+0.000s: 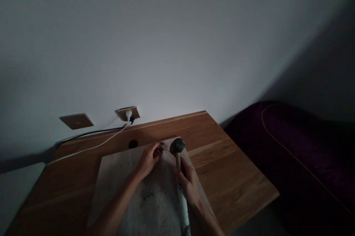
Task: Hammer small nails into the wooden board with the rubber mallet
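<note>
Head view: right fingers grasp mallet; left fingers curl, contents unclear; socket holds white plug.

Plain pale grey-white wall behind, shadowed toward right. Flat brownish rectangular wall plate at left; second brownish socket plate beside it, holding white plug and small black plug. Thin white cable slanting down-left across brown wooden tabletop; black cable along its back edge. Dark round hole near that edge. Dark purple fabric with yellowish piping at right. Pale flat panel lower left.
</note>
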The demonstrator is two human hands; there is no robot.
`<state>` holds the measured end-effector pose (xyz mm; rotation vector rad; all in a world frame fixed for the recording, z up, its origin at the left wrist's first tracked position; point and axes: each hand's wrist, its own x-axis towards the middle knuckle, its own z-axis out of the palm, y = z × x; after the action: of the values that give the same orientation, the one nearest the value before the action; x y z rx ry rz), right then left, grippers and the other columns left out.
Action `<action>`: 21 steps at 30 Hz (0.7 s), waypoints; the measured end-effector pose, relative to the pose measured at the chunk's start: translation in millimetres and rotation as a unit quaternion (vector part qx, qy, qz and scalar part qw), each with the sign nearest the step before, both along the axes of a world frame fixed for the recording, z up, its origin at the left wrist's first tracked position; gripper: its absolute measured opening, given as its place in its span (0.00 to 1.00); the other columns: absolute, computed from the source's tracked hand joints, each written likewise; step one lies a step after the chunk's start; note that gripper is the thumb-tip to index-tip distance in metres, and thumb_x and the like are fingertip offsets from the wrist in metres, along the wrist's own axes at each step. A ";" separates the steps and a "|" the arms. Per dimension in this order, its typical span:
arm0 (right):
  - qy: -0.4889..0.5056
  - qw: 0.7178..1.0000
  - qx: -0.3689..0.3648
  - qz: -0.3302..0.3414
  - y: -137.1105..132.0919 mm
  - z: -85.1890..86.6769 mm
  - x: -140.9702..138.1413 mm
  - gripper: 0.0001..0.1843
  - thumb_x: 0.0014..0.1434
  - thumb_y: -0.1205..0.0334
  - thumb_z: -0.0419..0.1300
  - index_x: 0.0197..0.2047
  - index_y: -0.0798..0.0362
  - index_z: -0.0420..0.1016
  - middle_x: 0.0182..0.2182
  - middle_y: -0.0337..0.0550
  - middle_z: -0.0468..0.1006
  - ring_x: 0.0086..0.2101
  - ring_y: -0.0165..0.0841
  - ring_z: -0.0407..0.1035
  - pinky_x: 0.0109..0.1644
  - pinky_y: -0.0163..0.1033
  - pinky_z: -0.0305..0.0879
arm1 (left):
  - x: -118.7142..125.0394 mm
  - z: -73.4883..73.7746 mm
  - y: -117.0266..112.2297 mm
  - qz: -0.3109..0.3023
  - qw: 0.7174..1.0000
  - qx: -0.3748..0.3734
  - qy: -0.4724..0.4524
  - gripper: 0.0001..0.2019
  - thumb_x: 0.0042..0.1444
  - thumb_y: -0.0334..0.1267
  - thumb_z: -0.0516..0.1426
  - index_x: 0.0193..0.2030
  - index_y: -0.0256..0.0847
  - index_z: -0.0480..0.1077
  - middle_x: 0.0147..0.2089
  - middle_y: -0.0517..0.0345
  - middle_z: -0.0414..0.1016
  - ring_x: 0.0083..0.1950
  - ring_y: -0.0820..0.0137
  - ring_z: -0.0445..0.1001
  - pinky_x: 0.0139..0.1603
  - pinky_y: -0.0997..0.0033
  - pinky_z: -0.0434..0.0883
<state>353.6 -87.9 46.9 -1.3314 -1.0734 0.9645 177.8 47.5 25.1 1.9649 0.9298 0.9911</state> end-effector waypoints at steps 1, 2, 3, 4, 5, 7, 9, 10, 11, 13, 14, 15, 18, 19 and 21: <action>-0.006 1.000 -0.001 0.002 -0.2 1.8 -0.8 0.28 0.63 0.51 0.62 0.65 0.48 0.77 0.60 0.46 0.81 0.62 0.50 0.71 0.63 0.52 0.70 | 0.1 1.3 -0.8 -0.005 1.000 -0.002 0.004 0.19 0.58 0.25 0.58 0.55 0.43 0.75 0.41 0.57 0.82 0.39 0.69 0.80 0.43 0.71 0.75; -0.012 1.000 -0.002 0.007 -0.3 3.6 -1.5 0.28 0.64 0.51 0.62 0.65 0.49 0.77 0.59 0.46 0.81 0.62 0.51 0.71 0.63 0.52 0.71 | 0.4 2.6 -1.7 -0.007 1.000 -0.003 0.006 0.20 0.59 0.25 0.58 0.56 0.43 0.75 0.41 0.57 0.82 0.39 0.69 0.80 0.44 0.71 0.75; -0.018 1.000 -0.003 0.012 -0.2 5.2 -1.9 0.28 0.64 0.50 0.61 0.64 0.49 0.77 0.60 0.47 0.81 0.62 0.51 0.71 0.63 0.52 0.71 | 0.7 3.8 -2.6 -0.009 1.000 -0.004 0.007 0.20 0.59 0.25 0.58 0.56 0.43 0.75 0.41 0.57 0.82 0.39 0.69 0.80 0.44 0.71 0.75; -0.023 1.000 -0.003 0.017 0.0 6.5 -2.2 0.28 0.64 0.50 0.61 0.64 0.50 0.77 0.60 0.47 0.80 0.62 0.52 0.70 0.62 0.52 0.71 | 1.1 4.7 -3.3 -0.009 1.000 -0.004 0.006 0.20 0.59 0.25 0.58 0.56 0.43 0.75 0.42 0.56 0.82 0.40 0.69 0.80 0.45 0.71 0.75; -0.027 0.999 -0.004 0.022 0.3 7.4 -2.3 0.28 0.64 0.50 0.61 0.64 0.50 0.77 0.61 0.47 0.80 0.62 0.52 0.70 0.63 0.52 0.71 | 1.4 5.3 -3.9 -0.009 1.000 -0.003 0.005 0.19 0.59 0.25 0.58 0.56 0.43 0.76 0.42 0.56 0.82 0.40 0.68 0.80 0.46 0.70 0.75; -0.033 0.999 -0.005 0.022 0.7 7.1 -2.1 0.29 0.63 0.49 0.61 0.64 0.50 0.77 0.61 0.48 0.79 0.62 0.52 0.70 0.63 0.53 0.70 | 1.9 5.2 -4.4 -0.009 1.000 0.000 0.004 0.20 0.59 0.25 0.57 0.56 0.43 0.76 0.43 0.55 0.81 0.42 0.68 0.80 0.48 0.69 0.75; -0.038 0.999 -0.006 0.015 0.6 3.6 -1.9 0.29 0.63 0.49 0.61 0.65 0.50 0.77 0.62 0.48 0.79 0.63 0.52 0.70 0.65 0.53 0.69 | 2.2 3.8 -4.3 -0.008 1.000 0.003 0.002 0.20 0.59 0.25 0.57 0.56 0.43 0.76 0.43 0.55 0.81 0.42 0.68 0.79 0.49 0.69 0.75; -0.038 0.999 -0.006 0.012 0.3 0.7 -1.9 0.29 0.64 0.49 0.61 0.65 0.50 0.77 0.63 0.48 0.78 0.63 0.52 0.69 0.65 0.53 0.68 | 2.3 2.9 -4.1 -0.007 1.000 0.005 0.001 0.20 0.60 0.25 0.57 0.56 0.43 0.76 0.42 0.55 0.81 0.41 0.68 0.79 0.48 0.69 0.76; -0.038 0.999 -0.006 0.009 -0.2 -2.7 -1.9 0.29 0.64 0.49 0.61 0.65 0.50 0.77 0.63 0.48 0.78 0.63 0.51 0.69 0.65 0.53 0.68 | 2.4 2.0 -3.9 -0.006 1.000 0.006 0.002 0.19 0.60 0.25 0.57 0.56 0.42 0.76 0.42 0.55 0.81 0.41 0.68 0.79 0.48 0.68 0.76; -0.036 0.999 -0.010 0.002 -1.4 -9.6 -2.0 0.30 0.63 0.49 0.61 0.65 0.50 0.76 0.63 0.48 0.78 0.64 0.51 0.69 0.66 0.54 0.68 | 2.8 0.7 -3.8 -0.001 1.000 0.009 0.005 0.18 0.61 0.26 0.57 0.56 0.43 0.76 0.42 0.55 0.81 0.42 0.68 0.79 0.48 0.68 0.76; -0.037 0.999 -0.015 -0.007 -2.0 -12.5 -2.0 0.30 0.63 0.49 0.61 0.65 0.50 0.76 0.63 0.49 0.78 0.64 0.52 0.69 0.66 0.55 0.67 | 3.0 0.3 -4.0 0.000 1.000 0.009 0.008 0.18 0.61 0.26 0.56 0.56 0.43 0.76 0.43 0.55 0.81 0.42 0.67 0.79 0.48 0.67 0.76; -0.037 0.999 -0.020 -0.016 -2.5 -14.5 -2.0 0.31 0.63 0.48 0.62 0.66 0.51 0.76 0.63 0.50 0.78 0.64 0.52 0.68 0.67 0.56 0.67 | 3.2 0.2 -4.2 0.001 1.000 0.009 0.009 0.18 0.61 0.26 0.56 0.55 0.42 0.76 0.43 0.55 0.81 0.43 0.67 0.79 0.49 0.67 0.77; -0.031 0.999 -0.027 -0.014 -2.8 -13.7 -2.1 0.31 0.62 0.48 0.62 0.66 0.50 0.76 0.63 0.49 0.78 0.64 0.53 0.69 0.67 0.57 0.66 | 3.8 0.4 -5.5 0.003 1.000 0.015 0.004 0.17 0.60 0.25 0.56 0.53 0.42 0.77 0.46 0.52 0.81 0.46 0.65 0.80 0.52 0.65 0.77; -0.026 0.999 -0.024 -0.005 -2.4 -11.4 -2.2 0.30 0.63 0.49 0.62 0.65 0.50 0.76 0.63 0.48 0.78 0.64 0.53 0.69 0.67 0.57 0.66 | 3.9 0.5 -6.0 0.004 1.000 0.018 0.001 0.17 0.60 0.24 0.56 0.53 0.42 0.77 0.48 0.51 0.81 0.48 0.64 0.80 0.53 0.64 0.77; -0.019 1.000 -0.015 0.015 -1.5 -5.5 -2.5 0.29 0.63 0.49 0.62 0.65 0.49 0.76 0.63 0.47 0.79 0.63 0.52 0.70 0.66 0.55 0.68 | 3.9 0.8 -6.9 0.000 1.000 0.022 -0.001 0.17 0.61 0.25 0.56 0.53 0.42 0.78 0.50 0.50 0.80 0.51 0.63 0.80 0.55 0.63 0.77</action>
<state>351.1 -89.4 41.4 -1.3656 -1.1153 0.9846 181.7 40.6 25.9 1.9999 0.9139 1.0216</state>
